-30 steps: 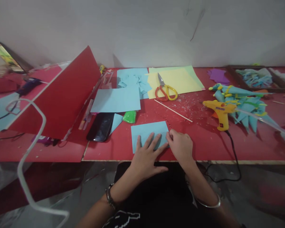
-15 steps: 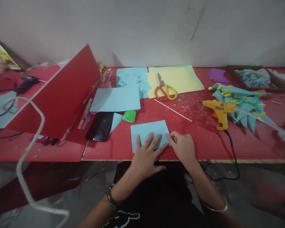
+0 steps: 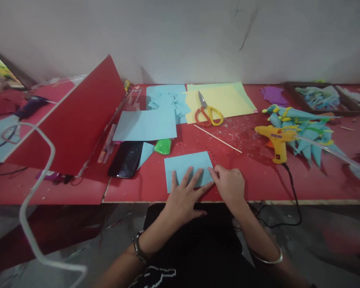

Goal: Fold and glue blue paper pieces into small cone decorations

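A light blue sheet of paper (image 3: 187,161) lies flat near the front edge of the red table. My left hand (image 3: 183,196) rests on it with the fingers spread, pressing it down. At the sheet's right edge, my right hand (image 3: 229,184) is closed, its thumb and index finger pinching the lower right corner. Just beyond the sheet lie a thin wooden stick (image 3: 218,139) and a small green packet (image 3: 163,147). Scissors (image 3: 209,115) with one red and one yellow handle lie on a pale yellow sheet (image 3: 228,101).
A yellow glue gun (image 3: 276,140) with a trailing black cable is at right, beside blue paper cones (image 3: 315,140). Left are a black phone (image 3: 126,159), a standing red board (image 3: 75,124) and a bent white stand (image 3: 33,192). A dark tray (image 3: 316,112) holds scraps.
The view has shifted very slightly. Both hands stay in nearly the same place on the blue paper, and nothing else visibly moves.
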`<state>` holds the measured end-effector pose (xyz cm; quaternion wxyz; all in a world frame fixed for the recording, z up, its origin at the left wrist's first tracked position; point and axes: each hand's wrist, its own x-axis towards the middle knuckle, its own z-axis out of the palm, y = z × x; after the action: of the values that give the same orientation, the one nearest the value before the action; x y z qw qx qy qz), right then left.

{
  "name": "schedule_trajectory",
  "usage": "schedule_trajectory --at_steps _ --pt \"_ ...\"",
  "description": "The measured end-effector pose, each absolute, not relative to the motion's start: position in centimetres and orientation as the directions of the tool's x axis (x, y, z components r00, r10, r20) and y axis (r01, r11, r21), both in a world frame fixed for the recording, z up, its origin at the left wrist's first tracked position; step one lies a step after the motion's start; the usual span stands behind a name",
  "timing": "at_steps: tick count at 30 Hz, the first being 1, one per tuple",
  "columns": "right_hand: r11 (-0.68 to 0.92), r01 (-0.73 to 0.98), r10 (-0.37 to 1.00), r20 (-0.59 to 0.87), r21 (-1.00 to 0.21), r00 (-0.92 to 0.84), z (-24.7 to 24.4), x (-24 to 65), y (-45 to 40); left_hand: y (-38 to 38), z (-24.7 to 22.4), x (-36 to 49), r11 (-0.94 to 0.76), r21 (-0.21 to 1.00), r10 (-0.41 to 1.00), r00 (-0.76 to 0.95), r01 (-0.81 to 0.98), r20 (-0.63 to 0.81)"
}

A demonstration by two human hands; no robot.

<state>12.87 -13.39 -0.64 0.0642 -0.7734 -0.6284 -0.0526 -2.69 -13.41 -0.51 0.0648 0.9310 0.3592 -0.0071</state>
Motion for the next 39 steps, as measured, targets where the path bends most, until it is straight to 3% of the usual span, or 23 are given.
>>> schedule_trajectory --at_steps 11,25,28,30,32,39 --pt "-0.173 0.984 0.959 0.223 -0.041 0.178 -0.9 13.0 -13.4 -13.5 -0.4 -5.3 -0.75 0.188 0.641 0.767 0.634 -0.025" --pt "-0.184 0.981 0.96 0.203 -0.064 0.194 -0.9 13.4 -13.5 -15.2 1.7 -12.1 -0.635 -0.022 0.772 0.635 0.772 -0.014" --pt "-0.025 0.995 0.933 0.355 -0.101 0.06 -0.5 12.1 -14.3 -15.1 2.1 -12.1 -0.637 -0.026 0.771 0.636 0.771 -0.038" --pt "0.247 0.965 0.884 0.428 -0.086 -0.188 -0.6 10.4 -15.1 -14.9 2.3 -11.9 -0.635 -0.028 0.772 0.633 0.772 -0.053" --pt "0.49 0.866 0.816 0.402 -0.097 -0.416 -0.9 8.6 -16.0 -14.8 2.3 -11.8 -0.635 -0.037 0.772 0.632 0.772 -0.065" --pt "0.459 0.854 0.865 0.34 -0.245 -0.368 -1.8 8.2 -17.4 -14.2 1.6 -12.5 -0.713 0.0 0.701 0.712 0.702 -0.048"
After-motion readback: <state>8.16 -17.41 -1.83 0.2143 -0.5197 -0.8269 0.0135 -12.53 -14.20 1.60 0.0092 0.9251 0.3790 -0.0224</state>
